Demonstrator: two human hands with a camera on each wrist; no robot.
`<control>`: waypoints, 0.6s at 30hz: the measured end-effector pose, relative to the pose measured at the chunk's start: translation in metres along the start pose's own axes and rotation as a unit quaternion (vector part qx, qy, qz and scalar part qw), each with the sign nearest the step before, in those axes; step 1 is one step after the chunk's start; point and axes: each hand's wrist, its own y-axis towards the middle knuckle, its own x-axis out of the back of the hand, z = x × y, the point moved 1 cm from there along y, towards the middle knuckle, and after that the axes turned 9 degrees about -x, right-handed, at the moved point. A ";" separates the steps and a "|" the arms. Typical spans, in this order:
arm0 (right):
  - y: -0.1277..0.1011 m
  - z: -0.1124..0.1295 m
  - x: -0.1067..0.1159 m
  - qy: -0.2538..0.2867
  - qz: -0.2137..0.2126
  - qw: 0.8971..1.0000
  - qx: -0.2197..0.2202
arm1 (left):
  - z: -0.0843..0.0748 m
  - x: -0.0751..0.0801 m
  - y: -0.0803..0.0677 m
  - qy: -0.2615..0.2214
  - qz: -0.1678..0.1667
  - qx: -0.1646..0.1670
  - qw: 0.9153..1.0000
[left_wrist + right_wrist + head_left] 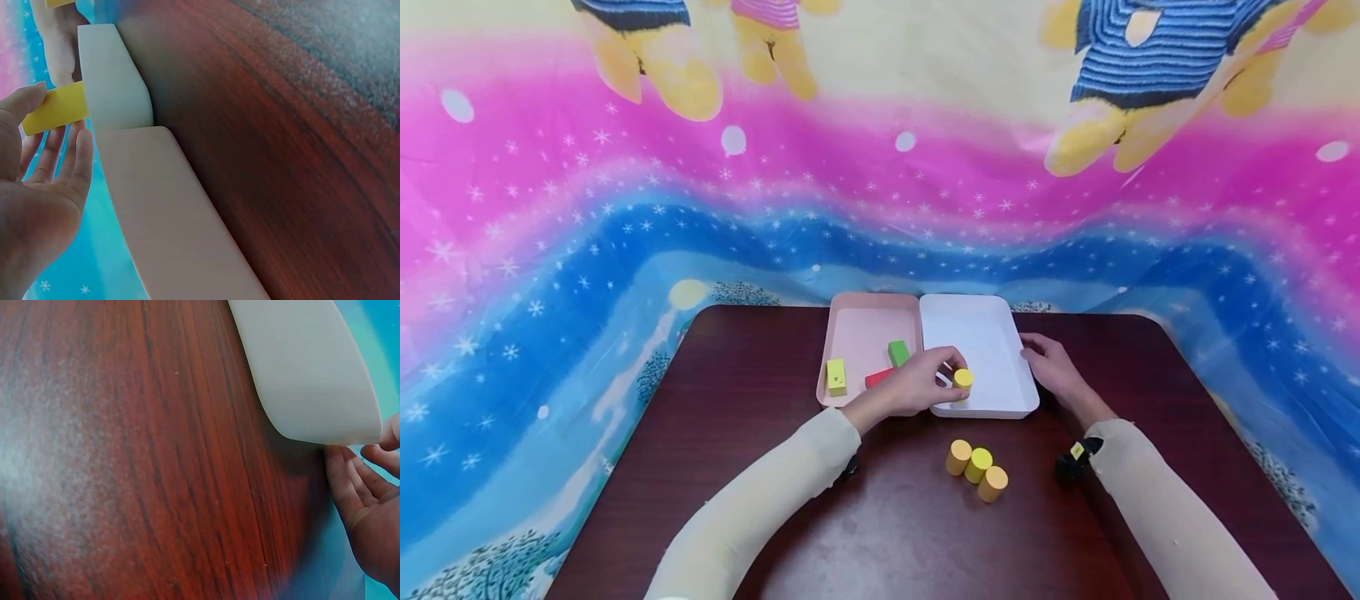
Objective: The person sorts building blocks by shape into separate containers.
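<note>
My left hand (925,379) pinches a yellow cylinder (962,379) between thumb and fingers, over the near left part of the white tray (981,333). In the left wrist view the yellow cylinder (57,109) lies between thumb and fingertips, beside the tray's pale wall. My right hand (1056,367) touches the white tray's right side, and its extended fingers (342,478) meet the outer wall in the right wrist view. In front of the white tray, two orange cylinders (958,457) (993,484) and a yellow cylinder (978,466) stand upright close together.
A pink tray (872,312) stands against the white tray's left side. It holds a yellow-green block (836,377), a green block (898,353) and a red block (878,378) partly behind my left hand. Behind the brown table (760,358) hangs a patterned cloth (880,208).
</note>
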 end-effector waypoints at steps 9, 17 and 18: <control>-0.001 0.002 0.000 -0.002 0.000 1.000 -0.004 | -0.001 -0.003 0.001 0.015 0.012 -0.003 1.000; -0.001 0.002 0.000 -0.003 -0.001 1.000 -0.005 | 0.003 -0.006 0.001 0.031 0.027 0.004 0.999; -0.001 0.002 0.000 -0.003 -0.001 1.000 -0.005 | 0.004 -0.007 0.002 0.032 0.027 0.004 0.999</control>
